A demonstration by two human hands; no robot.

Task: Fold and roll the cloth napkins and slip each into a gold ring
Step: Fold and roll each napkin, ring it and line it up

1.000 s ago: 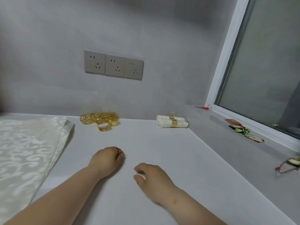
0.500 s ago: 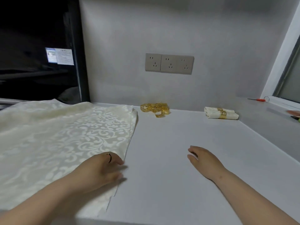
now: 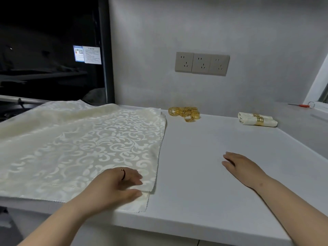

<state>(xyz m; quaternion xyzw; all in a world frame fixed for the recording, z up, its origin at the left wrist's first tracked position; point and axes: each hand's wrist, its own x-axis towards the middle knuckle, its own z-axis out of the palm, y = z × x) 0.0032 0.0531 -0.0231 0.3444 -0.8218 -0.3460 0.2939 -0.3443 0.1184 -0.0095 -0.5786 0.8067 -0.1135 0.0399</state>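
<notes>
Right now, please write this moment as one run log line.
left hand: on near corner of napkin stack | right hand: open on table | rings: piled at back | rolled napkin: done, far right

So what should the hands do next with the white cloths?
Probably pinch the top layer of the napkin stack at its near corner and pull it onto the counter. The left hand rests on that corner, the right hand lies open, and gold rings lie behind.

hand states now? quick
Left hand: on corner of cream patterned cloth napkin; pinch cannot be told.
Right hand: open, flat on white tabletop, holding nothing.
</notes>
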